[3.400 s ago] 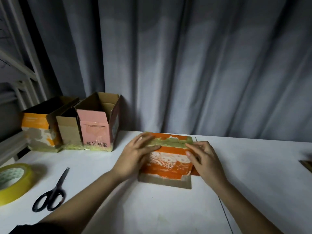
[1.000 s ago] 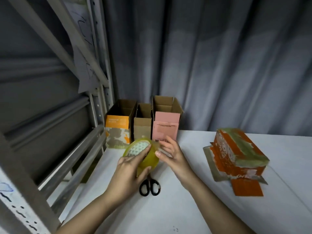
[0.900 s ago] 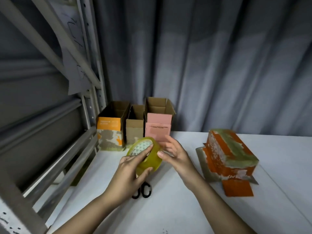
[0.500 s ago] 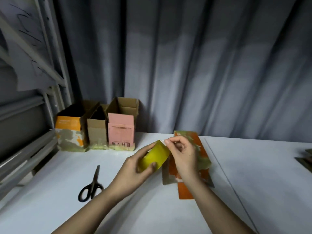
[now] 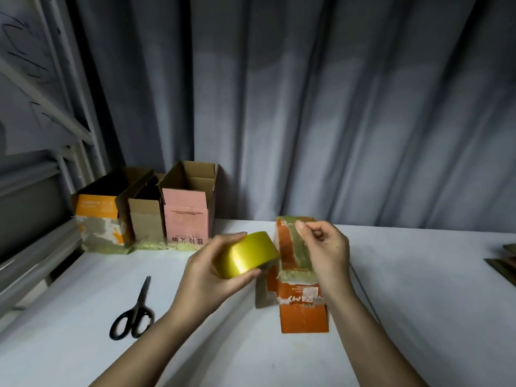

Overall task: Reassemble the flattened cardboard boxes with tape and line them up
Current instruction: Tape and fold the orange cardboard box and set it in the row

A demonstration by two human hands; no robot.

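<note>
My left hand grips a yellow tape roll above the white table. My right hand pinches the free end of the tape, and a clear strip is stretched from the roll in front of an orange box. That box stands on the table behind my hands, old greenish tape on its top, one orange flap lying flat toward me. Three assembled open boxes stand in a row at the back left: an orange-and-brown one, a small brown one and a pink one.
Black scissors lie on the table at the front left. A grey metal shelf frame runs along the left edge. A grey curtain hangs behind the table. Flat cardboard pieces show at the right edge.
I took the tape roll from the left side and brought it over to the orange box. My right hand found the tape end and has drawn a strip away from the roll.
</note>
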